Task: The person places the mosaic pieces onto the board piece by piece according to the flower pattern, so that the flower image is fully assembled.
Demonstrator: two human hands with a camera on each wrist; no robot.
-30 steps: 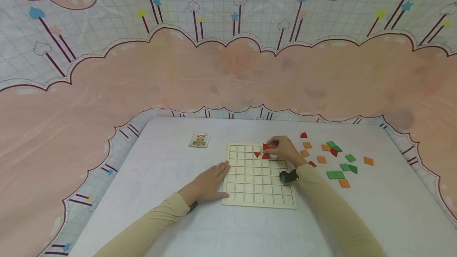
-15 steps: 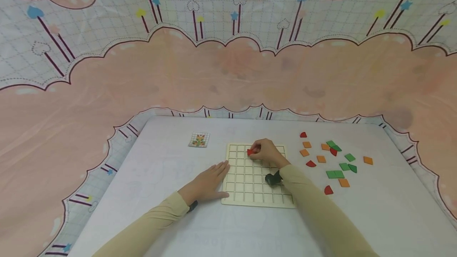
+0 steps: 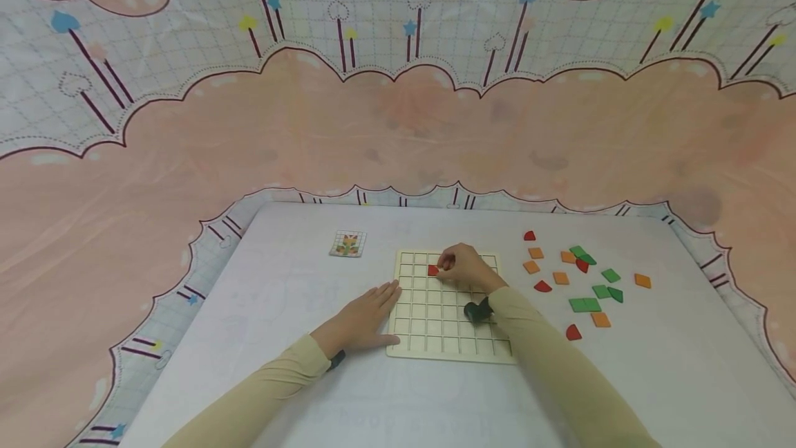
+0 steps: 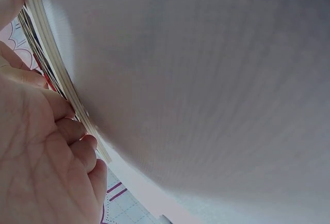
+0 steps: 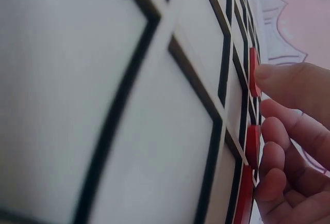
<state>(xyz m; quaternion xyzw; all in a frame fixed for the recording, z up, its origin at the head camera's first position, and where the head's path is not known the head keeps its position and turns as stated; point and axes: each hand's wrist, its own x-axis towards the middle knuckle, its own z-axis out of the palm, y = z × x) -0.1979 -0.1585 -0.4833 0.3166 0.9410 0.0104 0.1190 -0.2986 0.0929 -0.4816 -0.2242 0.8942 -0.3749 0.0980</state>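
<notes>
My left hand point(image 3: 367, 316) lies with its fingers over the left edge of a pale wooden grid board point(image 3: 450, 350), thumb spread low along the same edge. In the left wrist view its fingertips rest against the board's side point(image 4: 64, 79). Over the board's upper part, my right hand point(image 3: 463, 265) has a small red tile point(image 3: 433, 270) at its fingertips, low in an upper-row cell. The right wrist view shows the thumb point(image 5: 289, 82) on this tile, the other fingers curled beside it. Two more red pieces, one of them here point(image 5: 252, 146), sit on the board below those fingers.
Loose orange squares point(image 3: 560, 278), green pieces point(image 3: 584, 305) and red quarter-rounds point(image 3: 573, 332) lie scattered right of the board. A small picture card point(image 3: 347, 244) with a coloured pattern lies at the back left. A cloud-patterned cloth point(image 3: 398, 130) rises behind the white table.
My right hand has moved left across the board with the red tile, then slightly down, lowering it to the cell. Red pieces previously behind the right arm now show. The left hand stays put.
</notes>
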